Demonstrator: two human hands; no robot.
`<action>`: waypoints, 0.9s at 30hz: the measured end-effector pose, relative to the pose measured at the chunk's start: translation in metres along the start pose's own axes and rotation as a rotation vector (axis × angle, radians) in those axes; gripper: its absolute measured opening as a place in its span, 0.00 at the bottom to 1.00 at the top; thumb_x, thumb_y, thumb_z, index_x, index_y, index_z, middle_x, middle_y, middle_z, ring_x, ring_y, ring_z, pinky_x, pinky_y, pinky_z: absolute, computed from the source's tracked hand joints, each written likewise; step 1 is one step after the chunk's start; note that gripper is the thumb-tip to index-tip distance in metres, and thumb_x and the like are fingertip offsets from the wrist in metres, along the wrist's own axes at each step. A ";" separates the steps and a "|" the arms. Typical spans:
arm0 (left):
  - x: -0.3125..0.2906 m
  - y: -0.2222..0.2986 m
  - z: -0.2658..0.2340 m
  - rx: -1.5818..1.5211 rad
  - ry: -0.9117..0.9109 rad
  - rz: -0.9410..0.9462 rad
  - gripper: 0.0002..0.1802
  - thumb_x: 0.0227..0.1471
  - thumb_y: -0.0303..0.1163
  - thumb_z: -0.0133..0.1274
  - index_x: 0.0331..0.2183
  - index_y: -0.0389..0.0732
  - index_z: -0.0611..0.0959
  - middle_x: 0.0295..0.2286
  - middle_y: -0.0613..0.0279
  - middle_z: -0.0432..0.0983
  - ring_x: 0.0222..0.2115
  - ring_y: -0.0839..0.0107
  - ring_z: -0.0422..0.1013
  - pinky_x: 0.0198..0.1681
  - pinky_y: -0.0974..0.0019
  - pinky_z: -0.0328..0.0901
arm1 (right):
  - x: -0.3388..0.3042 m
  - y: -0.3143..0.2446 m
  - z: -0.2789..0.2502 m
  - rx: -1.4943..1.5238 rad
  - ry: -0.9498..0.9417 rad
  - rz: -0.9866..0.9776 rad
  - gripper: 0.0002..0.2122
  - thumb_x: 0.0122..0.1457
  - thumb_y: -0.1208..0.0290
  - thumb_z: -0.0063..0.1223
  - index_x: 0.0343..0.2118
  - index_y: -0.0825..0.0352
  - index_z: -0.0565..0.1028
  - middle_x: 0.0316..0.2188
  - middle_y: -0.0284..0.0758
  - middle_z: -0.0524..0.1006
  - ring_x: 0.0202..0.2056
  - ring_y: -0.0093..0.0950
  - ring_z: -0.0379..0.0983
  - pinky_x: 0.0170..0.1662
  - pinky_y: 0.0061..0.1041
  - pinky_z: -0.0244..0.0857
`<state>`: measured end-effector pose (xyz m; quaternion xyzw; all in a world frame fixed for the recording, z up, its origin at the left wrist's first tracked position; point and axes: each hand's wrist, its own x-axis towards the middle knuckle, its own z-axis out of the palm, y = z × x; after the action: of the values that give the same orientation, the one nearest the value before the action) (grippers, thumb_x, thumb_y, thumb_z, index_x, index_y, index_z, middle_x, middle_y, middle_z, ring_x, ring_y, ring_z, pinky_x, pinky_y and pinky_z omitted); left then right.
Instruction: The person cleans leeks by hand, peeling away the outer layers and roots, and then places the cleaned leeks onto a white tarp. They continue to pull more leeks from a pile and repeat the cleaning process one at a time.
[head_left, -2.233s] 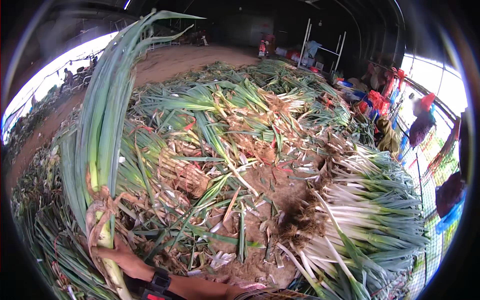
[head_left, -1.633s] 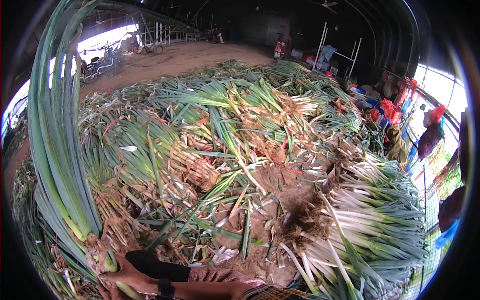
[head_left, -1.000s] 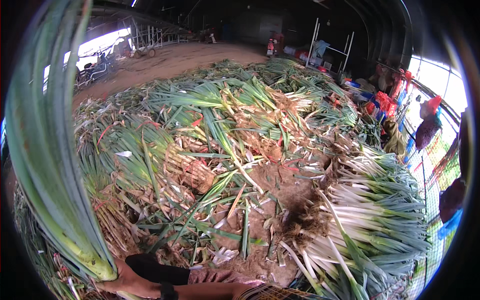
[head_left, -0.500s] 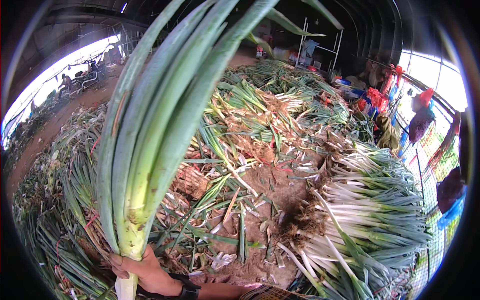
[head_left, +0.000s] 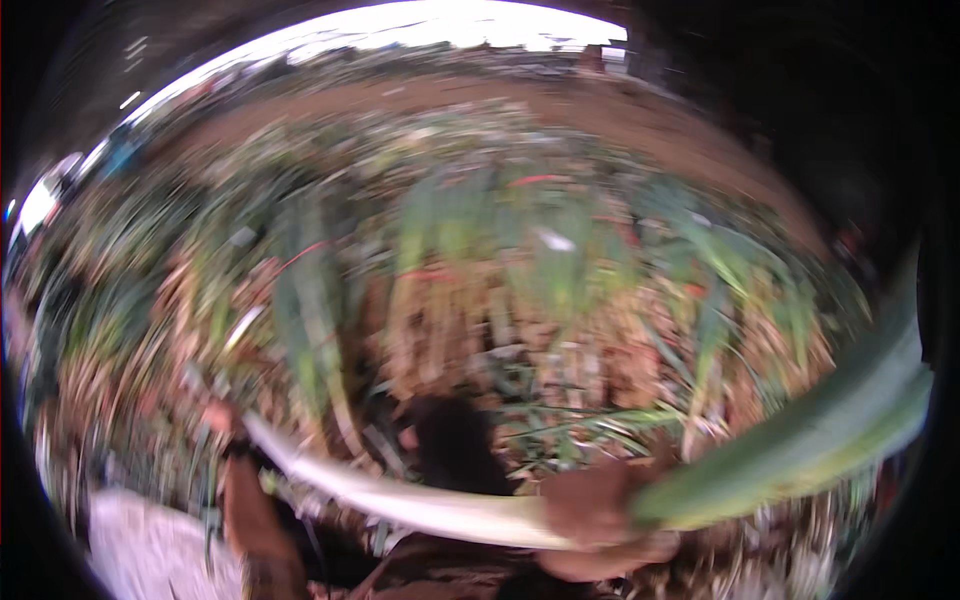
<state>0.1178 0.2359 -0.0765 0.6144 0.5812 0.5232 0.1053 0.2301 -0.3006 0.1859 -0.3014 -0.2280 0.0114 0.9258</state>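
A large green onion (head_left: 430, 510) lies across the lower part of the view, its white stem to the left and its broad green leaves running to the right edge. My right hand (head_left: 605, 520) is wrapped round it where white turns to green. Near the root end at the left is my left hand (head_left: 222, 415), with a dark band on its wrist. Motion smears the left fingers, so their hold cannot be made out.
Heaped green onions (head_left: 440, 330) with brown, dry lower parts fill the middle, some tied with red strings. Behind them runs a strip of brown ground (head_left: 400, 100). A pale, blurred object (head_left: 160, 545) is at the lower left.
The view has swung to the heaps and bright opening formerly at the left. The green onion, upright before in one hand, now lies sideways; both hands are in view.
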 end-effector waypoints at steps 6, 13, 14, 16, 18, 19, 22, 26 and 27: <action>0.091 -0.127 -0.146 0.184 0.111 -0.154 0.20 0.43 0.43 0.43 0.18 0.34 0.73 0.17 0.48 0.70 0.22 0.50 0.68 0.26 0.51 0.61 | 0.074 -0.038 -0.011 0.481 -0.188 -0.184 0.08 0.54 0.69 0.43 0.24 0.64 0.60 0.13 0.25 0.58 0.13 0.16 0.52 0.18 0.16 0.49; 0.054 0.031 -0.187 0.620 -0.801 0.211 0.28 0.44 0.51 0.49 0.41 0.37 0.74 0.36 0.47 0.72 0.36 0.52 0.70 0.40 0.57 0.65 | 0.098 0.095 -0.001 0.443 -0.066 -0.069 0.06 0.55 0.71 0.47 0.32 0.65 0.63 0.18 0.27 0.61 0.19 0.17 0.56 0.24 0.19 0.55; 0.041 0.039 -0.185 0.299 -0.651 0.413 0.26 0.44 0.40 0.55 0.43 0.38 0.72 0.39 0.46 0.70 0.40 0.52 0.67 0.42 0.61 0.63 | 0.098 0.104 0.004 0.446 -0.077 -0.034 0.07 0.55 0.71 0.47 0.32 0.65 0.64 0.19 0.27 0.62 0.20 0.17 0.57 0.24 0.19 0.55; 0.010 0.121 -0.203 -0.271 -0.826 0.422 0.30 0.41 0.33 0.58 0.47 0.37 0.67 0.45 0.49 0.66 0.47 0.59 0.63 0.50 0.61 0.58 | 0.092 0.122 0.017 0.392 -0.010 -0.006 0.09 0.55 0.69 0.48 0.35 0.66 0.64 0.20 0.27 0.62 0.21 0.16 0.57 0.26 0.18 0.56; -0.019 0.162 -0.211 -0.417 -0.866 0.697 0.35 0.38 0.33 0.61 0.48 0.36 0.66 0.46 0.49 0.65 0.48 0.57 0.61 0.50 0.59 0.58 | 0.086 0.134 0.021 0.464 -0.019 0.072 0.10 0.55 0.69 0.48 0.36 0.67 0.63 0.21 0.26 0.62 0.21 0.16 0.57 0.27 0.18 0.56; -0.031 0.188 -0.218 -0.412 -0.891 0.769 0.33 0.37 0.38 0.61 0.46 0.39 0.69 0.45 0.51 0.66 0.44 0.59 0.64 0.45 0.59 0.61 | 0.084 0.145 0.021 0.454 -0.022 0.078 0.10 0.55 0.69 0.48 0.36 0.67 0.63 0.21 0.26 0.62 0.21 0.16 0.57 0.27 0.18 0.56; -0.057 0.206 -0.232 -0.447 -0.878 0.833 0.31 0.37 0.40 0.60 0.44 0.38 0.71 0.41 0.51 0.66 0.41 0.57 0.63 0.43 0.58 0.61 | 0.069 0.163 0.046 0.475 -0.088 0.175 0.11 0.55 0.69 0.48 0.36 0.67 0.63 0.23 0.27 0.61 0.23 0.17 0.55 0.28 0.18 0.56; -0.070 0.194 -0.238 -0.508 -0.769 0.798 0.26 0.34 0.32 0.61 0.39 0.38 0.73 0.35 0.54 0.68 0.35 0.58 0.65 0.37 0.60 0.62 | 0.043 0.174 0.084 0.300 -0.074 0.149 0.13 0.55 0.66 0.49 0.36 0.69 0.61 0.27 0.29 0.60 0.27 0.19 0.55 0.31 0.19 0.54; -0.072 0.189 -0.237 -0.520 -0.724 0.774 0.23 0.35 0.31 0.60 0.37 0.38 0.74 0.32 0.56 0.68 0.32 0.59 0.65 0.34 0.62 0.63 | 0.036 0.175 0.095 0.342 -0.079 0.170 0.13 0.56 0.66 0.48 0.36 0.69 0.61 0.27 0.30 0.60 0.28 0.20 0.55 0.33 0.21 0.54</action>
<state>0.0668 0.0059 0.1278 0.8751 0.0944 0.4060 0.2457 0.2417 -0.0999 0.1699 -0.1573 -0.2328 0.1398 0.9495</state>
